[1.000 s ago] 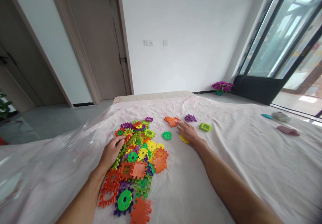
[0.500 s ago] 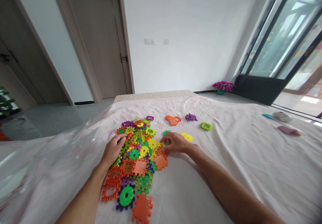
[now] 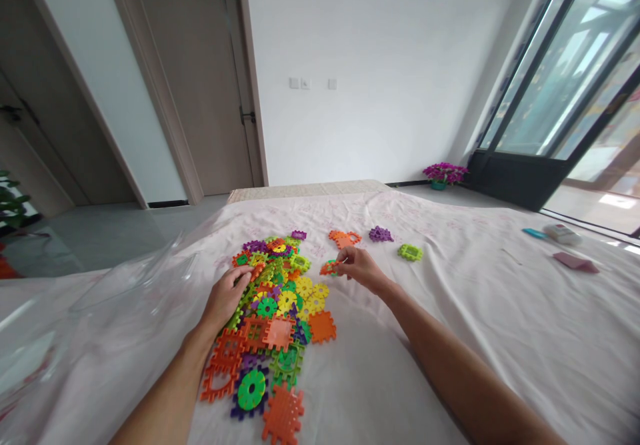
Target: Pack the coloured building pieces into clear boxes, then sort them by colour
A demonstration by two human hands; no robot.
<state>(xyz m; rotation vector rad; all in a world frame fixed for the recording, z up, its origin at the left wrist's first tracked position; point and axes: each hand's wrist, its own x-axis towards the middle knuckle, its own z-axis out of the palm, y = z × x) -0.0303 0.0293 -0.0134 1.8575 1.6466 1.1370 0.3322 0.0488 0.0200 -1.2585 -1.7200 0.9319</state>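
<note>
A long heap of toothed plastic building pieces [image 3: 287, 300], orange, green, yellow and purple, lies on the cloth. Along its left side rests my left hand [image 3: 225, 296], fingers curled, with a small orange building piece [image 3: 257, 271] at the fingertips. Beyond the heap's right edge, my right hand [image 3: 361, 268] pinches an orange building piece [image 3: 327, 269] between thumb and fingers. A bit of green shows beside that piece, mostly hidden by the fingers. Yellow flower-shaped discs [image 3: 314, 300] and an orange square piece [image 3: 323, 327] lie nearer me on the heap's right side.
Farther back lie joined orange pieces [image 3: 344, 238], a purple cluster [image 3: 381, 233] and a lime-green square [image 3: 410, 252]. Clear plastic packaging [image 3: 133, 278] is on the left. A pink cloth [image 3: 575, 262] and a white object [image 3: 563, 233] sit at far right.
My right hand has moved away from the heap, to the right and farther back, with an orange piece in its fingers. Yellow discs it covered now show. My left hand stays put.
</note>
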